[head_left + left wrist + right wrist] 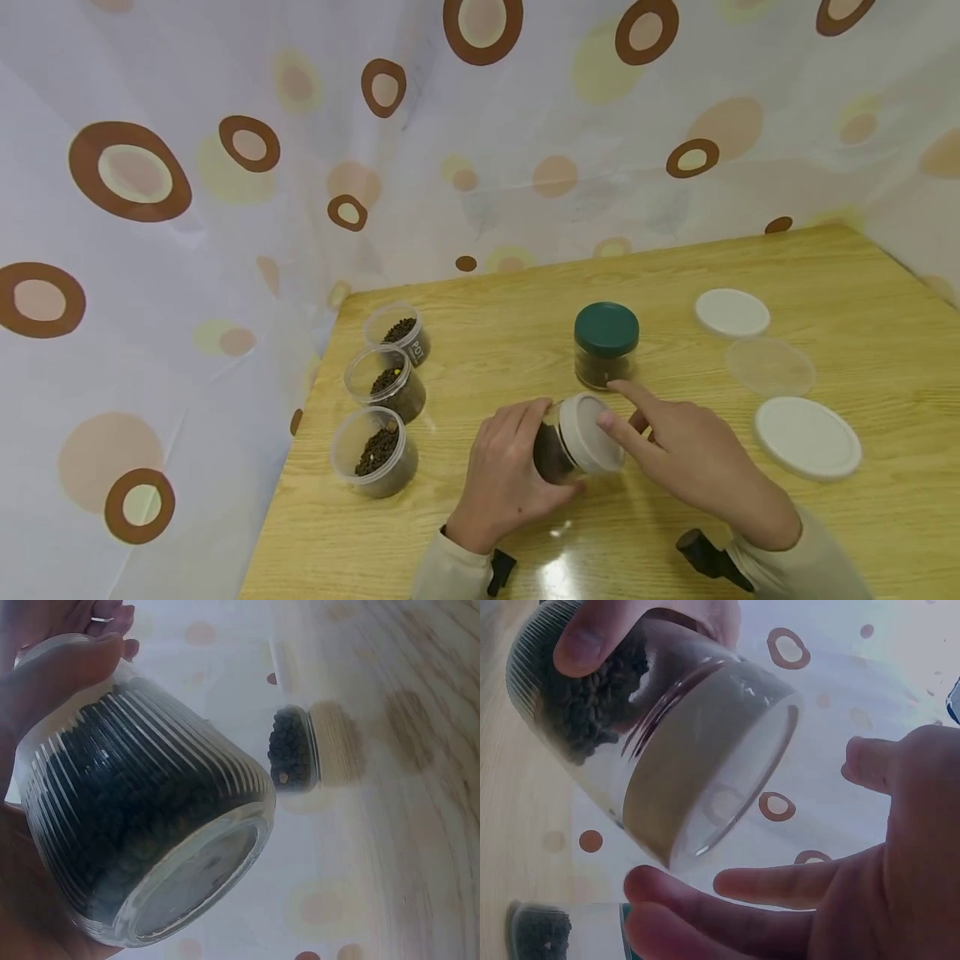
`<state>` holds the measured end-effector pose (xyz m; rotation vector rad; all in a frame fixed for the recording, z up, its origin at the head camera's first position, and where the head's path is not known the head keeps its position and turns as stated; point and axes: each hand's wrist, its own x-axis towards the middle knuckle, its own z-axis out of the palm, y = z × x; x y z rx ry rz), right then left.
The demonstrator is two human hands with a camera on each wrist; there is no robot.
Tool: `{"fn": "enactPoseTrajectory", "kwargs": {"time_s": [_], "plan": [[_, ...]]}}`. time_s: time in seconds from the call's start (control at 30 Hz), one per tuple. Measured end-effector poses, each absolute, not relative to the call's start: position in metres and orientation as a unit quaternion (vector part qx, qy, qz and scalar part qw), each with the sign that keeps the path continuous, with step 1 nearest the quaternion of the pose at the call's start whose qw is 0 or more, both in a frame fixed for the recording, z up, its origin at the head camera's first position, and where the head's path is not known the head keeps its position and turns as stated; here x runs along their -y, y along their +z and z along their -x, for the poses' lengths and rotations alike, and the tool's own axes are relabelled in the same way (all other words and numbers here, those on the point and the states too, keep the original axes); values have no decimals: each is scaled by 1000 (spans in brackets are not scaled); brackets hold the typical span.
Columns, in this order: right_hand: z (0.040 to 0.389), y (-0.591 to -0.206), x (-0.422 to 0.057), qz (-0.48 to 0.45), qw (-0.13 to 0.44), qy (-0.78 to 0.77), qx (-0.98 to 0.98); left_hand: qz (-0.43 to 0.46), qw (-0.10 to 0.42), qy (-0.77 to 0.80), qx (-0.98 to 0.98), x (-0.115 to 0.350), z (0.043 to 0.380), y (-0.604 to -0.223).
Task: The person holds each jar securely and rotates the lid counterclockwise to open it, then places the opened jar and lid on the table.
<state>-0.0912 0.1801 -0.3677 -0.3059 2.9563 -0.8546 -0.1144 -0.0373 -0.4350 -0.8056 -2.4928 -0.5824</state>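
A ribbed glass jar (551, 454) of dark pellets is tilted to the right, its white lid (592, 435) on. My left hand (504, 477) grips the jar's body, with fingers on the far side and thumb on the near side. Beside the lid is my right hand (693, 454), fingers spread and partly extended. In the right wrist view, a gap shows between the right thumb and the lid's rim, and a fingertip comes right up to its lower edge. Just behind the tilted jar stands another jar with a green lid (606, 329), also holding dark pellets.
Along the table's left side, several open clear plastic pots of brown pellets stand in a row, the nearest pot (393, 473) toward me. On the right lie a white lid (732, 312), a translucent disc (770, 367) and a larger white lid (808, 437). A patterned curtain (517, 167) hangs behind.
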Motion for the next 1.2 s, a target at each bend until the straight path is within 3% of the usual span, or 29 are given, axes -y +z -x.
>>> {"fn": "enactPoseTrajectory", "kwargs": {"time_s": [0.17,0.3,0.63,1.2], "plan": [[92,-369,-177,105,49,-266,-957,300,258,-177,901,34,114,-437],[93,-369,-176,121,34,-252,-959,298,264,-167,902,34,113,-437],[93,-372,-182,293,-47,-234,-926,294,227,-209,905,39,111,-434],[93,-377,-185,328,-73,-243,-910,288,210,-235,904,42,112,-435]]}}
